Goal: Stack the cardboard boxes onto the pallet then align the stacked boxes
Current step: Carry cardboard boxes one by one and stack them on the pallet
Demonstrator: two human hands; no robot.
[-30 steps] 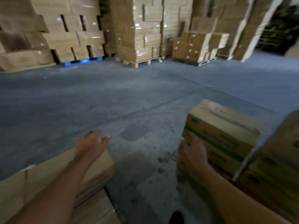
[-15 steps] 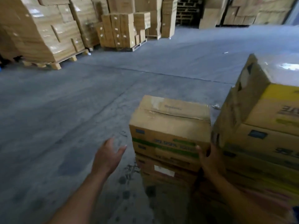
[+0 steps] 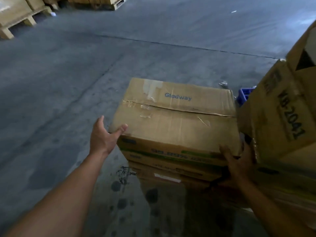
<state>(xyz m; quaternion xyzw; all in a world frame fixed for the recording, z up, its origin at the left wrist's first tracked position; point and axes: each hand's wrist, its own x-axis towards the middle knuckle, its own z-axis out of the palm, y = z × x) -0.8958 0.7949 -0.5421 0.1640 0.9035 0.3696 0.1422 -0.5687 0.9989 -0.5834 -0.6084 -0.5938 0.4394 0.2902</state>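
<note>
Splaying left hand [image 3: 102, 137], touching box [image 3: 176, 120] corner

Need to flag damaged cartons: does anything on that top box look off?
The Glodway box has a scuffed top: torn tape remnants along its creased flap seam, a peeled patch near the far edge. Dark stains spot the floor.

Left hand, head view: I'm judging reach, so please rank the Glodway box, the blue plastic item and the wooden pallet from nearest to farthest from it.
1. The Glodway box: right beside the left hand, whose thumb is on its near left corner.
2. The blue plastic item: beyond the box's far right corner.
3. The wooden pallet: far across the floor, upper left.
</note>
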